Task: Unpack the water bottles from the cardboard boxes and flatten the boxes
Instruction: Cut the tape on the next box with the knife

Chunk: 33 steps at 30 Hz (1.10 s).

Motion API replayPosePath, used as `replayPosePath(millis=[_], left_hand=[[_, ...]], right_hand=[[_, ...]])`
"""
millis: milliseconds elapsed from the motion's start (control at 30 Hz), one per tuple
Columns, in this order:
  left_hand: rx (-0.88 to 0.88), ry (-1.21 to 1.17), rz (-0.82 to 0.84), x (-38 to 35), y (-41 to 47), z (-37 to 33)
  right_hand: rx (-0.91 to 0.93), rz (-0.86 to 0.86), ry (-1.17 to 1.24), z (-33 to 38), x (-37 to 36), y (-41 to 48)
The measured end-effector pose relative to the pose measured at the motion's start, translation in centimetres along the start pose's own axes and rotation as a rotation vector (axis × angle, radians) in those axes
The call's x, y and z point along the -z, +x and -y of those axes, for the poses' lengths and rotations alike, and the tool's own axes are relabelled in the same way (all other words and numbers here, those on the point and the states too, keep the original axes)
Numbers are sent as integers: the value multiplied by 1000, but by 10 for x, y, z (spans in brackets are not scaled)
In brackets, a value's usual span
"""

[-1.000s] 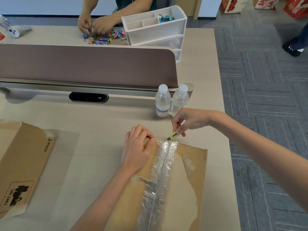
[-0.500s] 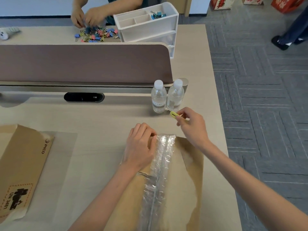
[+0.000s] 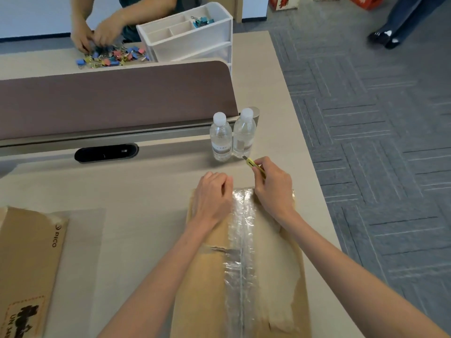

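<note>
Head view looked down on a pale desk [image 3: 146, 191] where a person's two bare forearms reached forward over a cardboard box [image 3: 202, 289] lying near the desk's right edge. A crinkled strip of clear tape [image 3: 240, 240] ran down the box's top from far end to near end, and both hands sat at its far end, one on each side of the strip.

The left hand [image 3: 212, 198] lay knuckles-up on the box, wrist straight, its fingers curled down over the far edge and gripping the cardboard there; the fingertips themselves were hidden.

The right hand [image 3: 273, 189] was cocked back at the wrist with the heel of the palm over the box's far right corner. Its thumb and curled fingers clenched a small yellow utility knife [image 3: 253, 165], the tip pointing away from the person.

Just beyond that tip stood two water bottles [image 3: 220, 140], upright, capped and touching each other, at the foot of a brown divider panel [image 3: 109, 98].

A second box [image 3: 29, 259] lay flat at the desk's left, well apart from the hands.

Across the divider another person's hands [image 3: 97, 35] worked over a pile of coloured binder clips [image 3: 112, 57] beside a white drawer organiser [image 3: 192, 37].
</note>
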<state>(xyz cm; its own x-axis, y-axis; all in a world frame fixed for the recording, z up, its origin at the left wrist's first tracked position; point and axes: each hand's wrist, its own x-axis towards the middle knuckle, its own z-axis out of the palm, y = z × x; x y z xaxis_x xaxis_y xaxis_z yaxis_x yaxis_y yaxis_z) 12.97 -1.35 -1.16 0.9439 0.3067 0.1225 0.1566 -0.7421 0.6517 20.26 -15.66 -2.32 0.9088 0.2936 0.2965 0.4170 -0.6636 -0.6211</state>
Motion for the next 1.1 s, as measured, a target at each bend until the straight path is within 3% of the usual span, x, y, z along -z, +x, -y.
replayPosePath(millis=[267,533,633,733,900,1100], left_hand=[[-1,-146,-8,9,6,0],[52,-228,130,20,6,6],[23,-185,235,28,6,10],[-2,-163,308,36,8,16],[-1,-84,346,40,8,13],[21,-15,287,31,1,10]], right_hand=[[-12,-20,-49,-3,-6,2],[-21,-11,-92,0,-7,1],[-129,10,25,3,-2,4],[-312,178,238,1,11,18],[-359,694,384,-2,45,43],[-304,894,328,-2,60,67]])
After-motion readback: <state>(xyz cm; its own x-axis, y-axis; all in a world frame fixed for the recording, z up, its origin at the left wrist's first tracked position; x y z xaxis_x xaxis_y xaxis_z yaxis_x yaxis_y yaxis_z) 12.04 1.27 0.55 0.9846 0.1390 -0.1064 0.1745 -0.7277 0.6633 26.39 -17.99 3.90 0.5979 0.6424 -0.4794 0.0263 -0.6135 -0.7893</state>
